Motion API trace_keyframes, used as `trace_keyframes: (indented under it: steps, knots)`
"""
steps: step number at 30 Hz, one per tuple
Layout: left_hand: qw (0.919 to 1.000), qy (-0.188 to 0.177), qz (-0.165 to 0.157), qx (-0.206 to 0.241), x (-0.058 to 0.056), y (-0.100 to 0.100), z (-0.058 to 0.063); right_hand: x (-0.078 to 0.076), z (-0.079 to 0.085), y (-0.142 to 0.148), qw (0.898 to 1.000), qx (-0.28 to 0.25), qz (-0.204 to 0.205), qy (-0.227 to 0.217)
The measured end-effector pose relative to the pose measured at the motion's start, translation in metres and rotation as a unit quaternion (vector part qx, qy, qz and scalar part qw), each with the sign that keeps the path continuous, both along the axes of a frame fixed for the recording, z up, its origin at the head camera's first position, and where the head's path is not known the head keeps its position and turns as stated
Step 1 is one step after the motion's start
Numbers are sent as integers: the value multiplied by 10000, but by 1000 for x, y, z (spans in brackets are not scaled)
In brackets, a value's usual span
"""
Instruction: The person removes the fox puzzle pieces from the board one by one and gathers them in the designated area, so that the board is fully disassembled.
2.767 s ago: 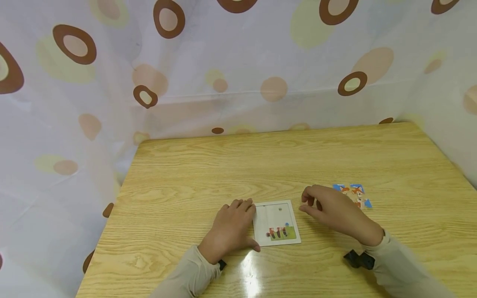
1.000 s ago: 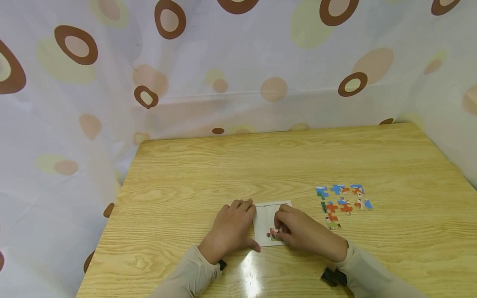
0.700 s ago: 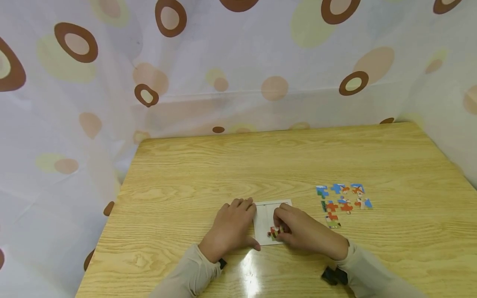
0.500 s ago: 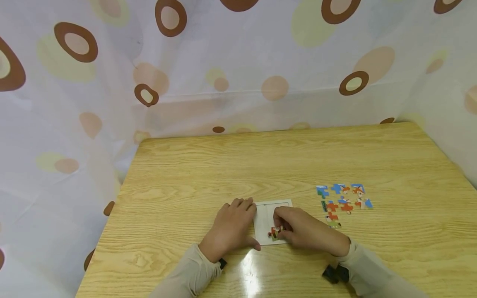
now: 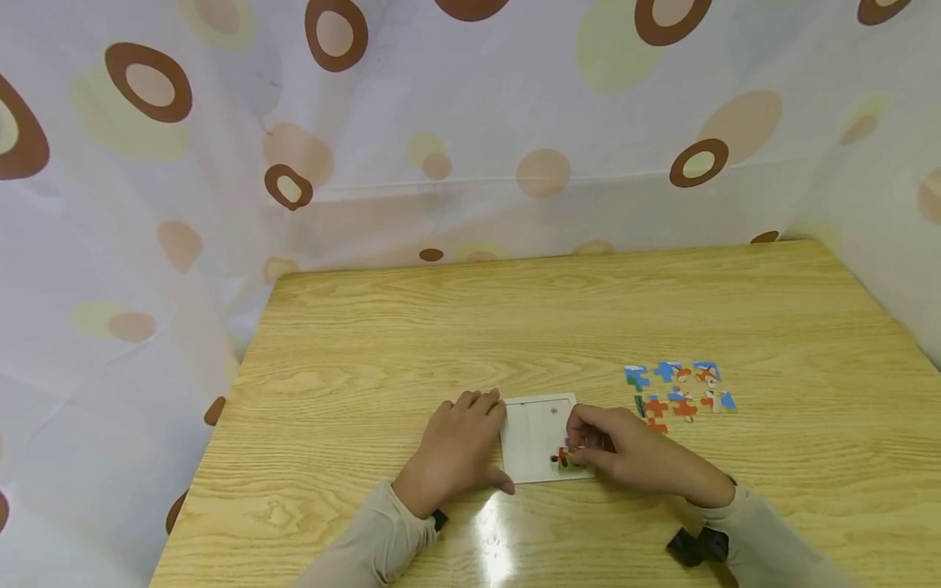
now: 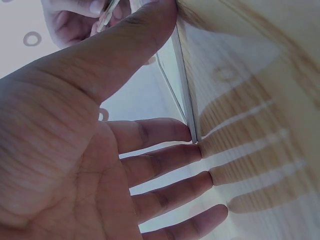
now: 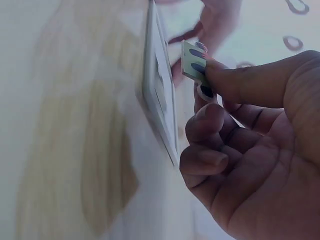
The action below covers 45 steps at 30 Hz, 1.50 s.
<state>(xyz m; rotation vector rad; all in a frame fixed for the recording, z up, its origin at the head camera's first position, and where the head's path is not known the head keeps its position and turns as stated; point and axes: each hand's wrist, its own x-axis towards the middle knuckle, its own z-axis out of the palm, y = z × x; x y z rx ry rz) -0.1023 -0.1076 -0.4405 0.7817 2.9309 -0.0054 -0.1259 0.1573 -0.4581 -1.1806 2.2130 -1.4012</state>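
Observation:
A flat white puzzle tray lies on the table, its floor bare where it shows. My left hand rests at its left side; in the left wrist view the extended fingers have their tips at the tray's edge and on the table. Over the tray's lower right, my right hand pinches a jigsaw puzzle piece between thumb and fingertips. The piece is tilted and raised off the tray, with dark stripes on pale green and a dark knob. My fingers hide part of it.
Several loose jigsaw pieces, blue and orange-red, lie on the table right of the tray, partly behind my right hand. A spotted curtain hangs behind the table and along its sides.
My right hand came from right of the tray, pinched the puzzle piece at its lower right, and has now shifted rightward with it, uncovering the tray's floor. My left hand has stayed put.

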Motion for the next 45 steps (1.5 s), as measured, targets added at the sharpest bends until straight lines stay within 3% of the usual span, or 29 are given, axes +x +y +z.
trace_keyframes:
  steps: [12, 24, 30, 42, 45]
  knots:
    - [9999, -58, -40, 89, 1, -1, 0, 0, 7, 50, 9924, 329, -1148, 286]
    - [9999, -93, -31, 119, 2, -1, 1, -10, 13, 96, 9823, 650, -1684, 507]
    - [10000, -90, -8, 44, 0, -1, -1, -16, 13, 119, 9782, 916, -1836, 308]
    - [9999, -137, -1, 54, 0, -1, 0, -20, 6, 138, 9776, 1377, -1591, -83]
    - [9999, -126, -11, 63, 0, 0, 0, -20, 5, 139, 9774, 1482, -1510, 26]
